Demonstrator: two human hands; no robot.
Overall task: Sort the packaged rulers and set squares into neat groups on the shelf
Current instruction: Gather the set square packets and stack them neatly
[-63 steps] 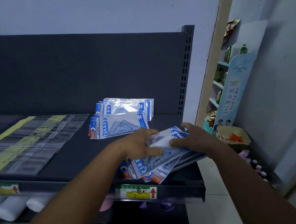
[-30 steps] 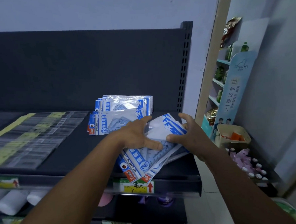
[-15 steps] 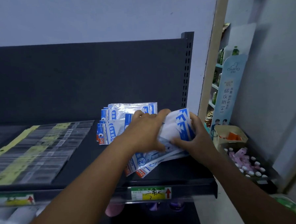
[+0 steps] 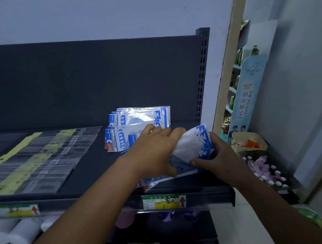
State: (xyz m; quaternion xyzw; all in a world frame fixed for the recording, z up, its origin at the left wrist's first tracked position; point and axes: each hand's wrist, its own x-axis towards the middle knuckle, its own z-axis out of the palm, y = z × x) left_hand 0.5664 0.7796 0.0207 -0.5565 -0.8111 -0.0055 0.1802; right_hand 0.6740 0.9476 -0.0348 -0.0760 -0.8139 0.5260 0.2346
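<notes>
Both hands have pushed further back onto the shelf [image 4: 95,173] since a couple of seconds ago, and the bundle of set square packs [image 4: 192,148] they carry has gone from lying fanned out flat near the front lip to being tipped up on edge, white backs facing the camera.

Head view, which is the only one: the left hand [image 4: 154,152] lies over the left side of the bundle, fingers [image 4: 177,133] curled over its top edge, so it's gripping the packs. The right hand [image 4: 217,156] grips the same bundle from the right, thumb pressed on the front near the bottom and the other fingers wrapped behind, mostly hidden. A few pack corners [image 4: 150,183] poke out below the left wrist, near the shelf's front edge.

Just behind the hands are two tidy piles of the same blue and white packs: a nearer stack [image 4: 120,139], partly covered by the left hand, and a back stack [image 4: 139,116] by the dark rear panel. Over on the left of the shelf, well apart from those, clear ruler sleeves [image 4: 39,156] with yellow headers lie flat in overlapping rows.

On the front rail there's a yellow and green price tag [image 4: 164,202] with a red arrow, directly below the hands. White rolls [image 4: 20,233] sit on the shelf below, at the left.
</notes>
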